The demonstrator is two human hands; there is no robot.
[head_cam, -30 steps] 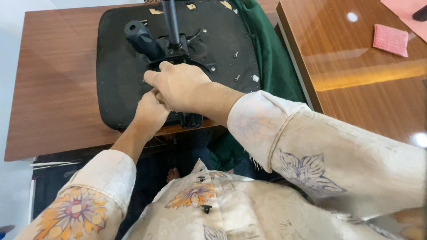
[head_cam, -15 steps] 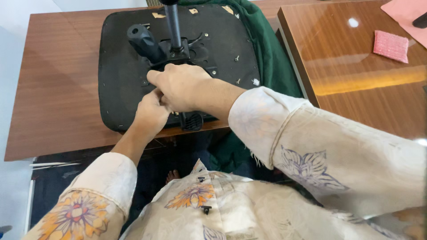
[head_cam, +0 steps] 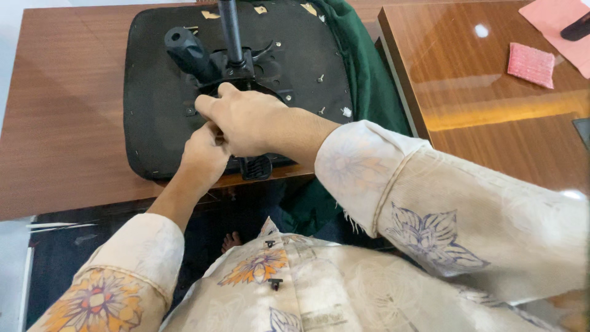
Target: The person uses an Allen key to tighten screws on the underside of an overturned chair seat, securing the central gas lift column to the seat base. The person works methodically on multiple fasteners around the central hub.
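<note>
We see the black seat base [head_cam: 153, 117] upside down on the brown table [head_cam: 61, 123], upper centre of frame. Our right hand [head_cam: 246, 120] curls over its central mechanism [head_cam: 236, 71], fingers pressed together; our left hand [head_cam: 203, 157] tucks beneath, grip hidden.

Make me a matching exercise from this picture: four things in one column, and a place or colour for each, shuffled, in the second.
Things:
1. chair seat base
2. green fabric
3. pink textured pad
4. right hand

Places or colours:
A. on the glossy table at the far right
B. black, lying upside down on the brown table
C. over the metal mechanism at the seat's middle, above the left hand
D. draped between the two tables

Pairs: 1-B, 2-D, 3-A, 4-C
</note>
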